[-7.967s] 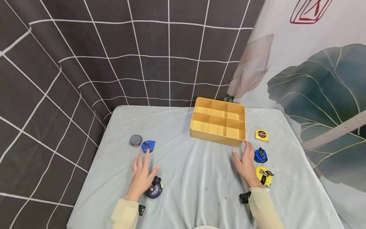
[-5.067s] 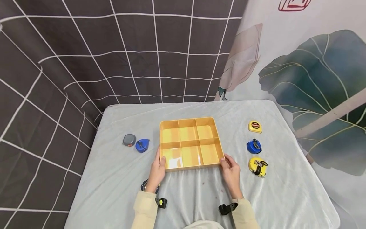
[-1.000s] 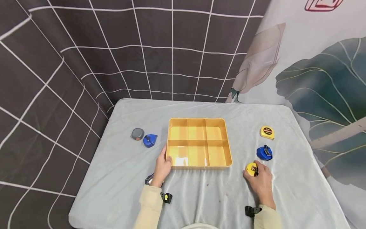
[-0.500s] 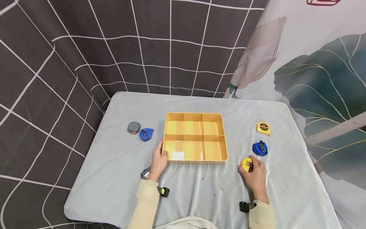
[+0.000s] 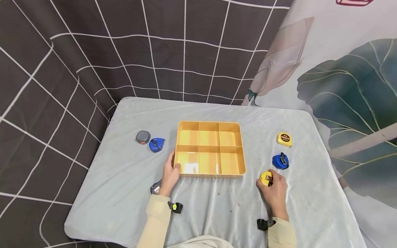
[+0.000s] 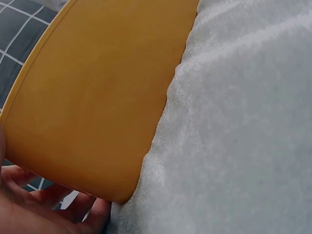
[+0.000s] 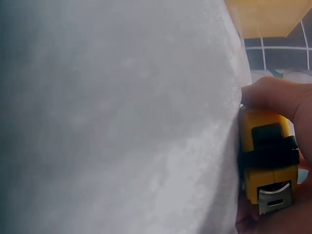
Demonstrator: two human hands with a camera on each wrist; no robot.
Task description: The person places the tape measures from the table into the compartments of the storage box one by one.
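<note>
My left hand (image 5: 170, 176) grips the near left corner of a yellow six-compartment organizer box (image 5: 214, 176), thumb at the rim and fingers against the left side wall. In the left wrist view the fingers (image 6: 80, 207) curl around the corner of the box (image 6: 107, 112). My right hand (image 5: 277, 194), right of the box, holds a yellow tape measure (image 5: 265, 178) low over the cloth between thumb and fingers. The right wrist view shows that tape measure's (image 7: 273, 178) black strap and metal end hook, with the thumb along its upper end. All visible compartments are bare.
A blue tape measure (image 5: 280, 161) and a small yellow one (image 5: 284, 139) lie beyond my right hand. At left lie a grey tape measure (image 5: 143, 137) and a blue one (image 5: 156, 144). A dark tape measure (image 5: 155, 187) is partly hidden by my left wrist. Pale cloth covers the table (image 5: 105, 193).
The box came from the back right towards the middle front, carried by both hands. My right hand then released it, took the yellow tape measure and shifted it slightly left; the last half second shows little movement.
</note>
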